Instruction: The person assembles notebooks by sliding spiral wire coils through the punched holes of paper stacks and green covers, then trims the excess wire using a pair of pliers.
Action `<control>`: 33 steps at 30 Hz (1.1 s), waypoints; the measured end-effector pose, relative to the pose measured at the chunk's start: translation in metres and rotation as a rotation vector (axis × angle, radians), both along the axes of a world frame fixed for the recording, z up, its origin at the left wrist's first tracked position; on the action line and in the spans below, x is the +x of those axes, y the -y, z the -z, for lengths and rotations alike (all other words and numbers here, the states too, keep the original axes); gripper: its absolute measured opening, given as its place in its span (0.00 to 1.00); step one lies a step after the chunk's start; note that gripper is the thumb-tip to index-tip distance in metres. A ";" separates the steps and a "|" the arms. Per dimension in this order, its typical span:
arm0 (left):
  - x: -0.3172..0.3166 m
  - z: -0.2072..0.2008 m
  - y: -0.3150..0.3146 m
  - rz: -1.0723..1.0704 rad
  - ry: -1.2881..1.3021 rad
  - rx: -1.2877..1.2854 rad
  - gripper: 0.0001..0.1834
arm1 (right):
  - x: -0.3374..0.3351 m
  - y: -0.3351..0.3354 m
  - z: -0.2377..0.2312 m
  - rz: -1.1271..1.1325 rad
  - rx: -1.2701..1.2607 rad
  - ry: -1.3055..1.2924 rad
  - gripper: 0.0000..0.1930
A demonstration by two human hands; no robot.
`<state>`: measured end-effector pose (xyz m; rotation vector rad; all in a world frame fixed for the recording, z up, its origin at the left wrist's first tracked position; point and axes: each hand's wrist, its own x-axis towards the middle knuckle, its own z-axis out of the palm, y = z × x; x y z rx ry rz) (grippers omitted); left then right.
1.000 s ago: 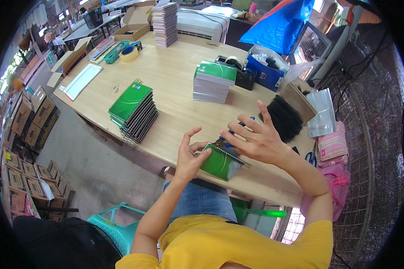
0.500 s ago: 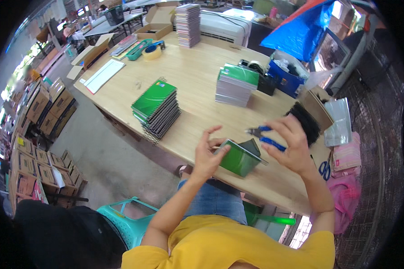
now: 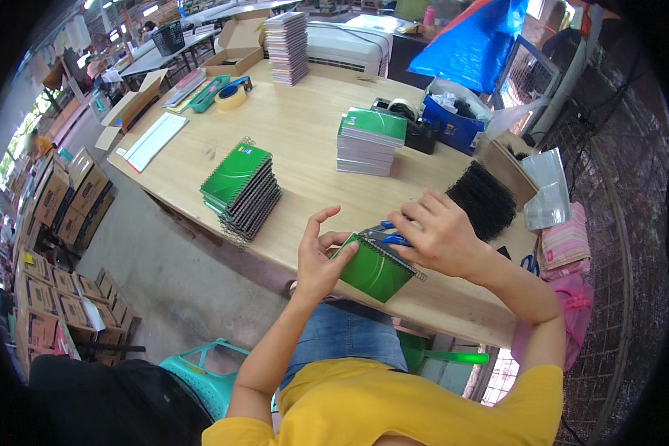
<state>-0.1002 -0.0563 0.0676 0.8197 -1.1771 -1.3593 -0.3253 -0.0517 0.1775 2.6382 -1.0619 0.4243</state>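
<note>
The left hand (image 3: pixel 321 256) pinches the notebook (image 3: pixel 377 276) by its left corner. The right hand (image 3: pixel 442 232) grips pliers (image 3: pixel 395 240) over the coil (image 3: pixel 395 259) along the notebook's far edge.

The held notebook (image 3: pixel 379 276) was green with thin pale curved lines, and the pliers (image 3: pixel 396 240) were blue-handled. The spiral-bound stack (image 3: pixel 239 178) and the white-edged stack (image 3: pixel 370 137) were green on top too. The coil pile (image 3: pixel 485 201) was black, the table (image 3: pixel 305 149) pale wood-toned, the folded cloth (image 3: pixel 565 241) pink with paler stripes, the shirt (image 3: pixel 372 401) plain yellow, the jeans (image 3: pixel 342 338) faded blue, the stool (image 3: pixel 193 372) turquoise, the tarp (image 3: pixel 464 56) blue with an orange-red edge
</note>
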 end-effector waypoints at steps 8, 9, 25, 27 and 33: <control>0.038 -0.022 0.040 -0.499 0.147 -0.278 0.21 | -0.025 -0.009 0.002 0.266 0.182 0.693 0.18; 0.063 -0.037 0.054 -0.564 0.172 -0.216 0.20 | -0.035 -0.011 0.000 0.324 0.142 0.774 0.19; 0.182 -0.038 0.103 -0.783 1.185 -0.618 0.21 | -0.093 -0.035 0.189 0.676 0.108 0.548 0.22; 0.179 -0.036 0.090 -0.601 1.327 -0.579 0.23 | -0.093 -0.030 0.194 0.659 0.100 0.552 0.22; 0.179 -0.047 0.080 -0.688 1.350 -0.624 0.26 | -0.083 -0.007 0.194 0.676 0.150 0.553 0.24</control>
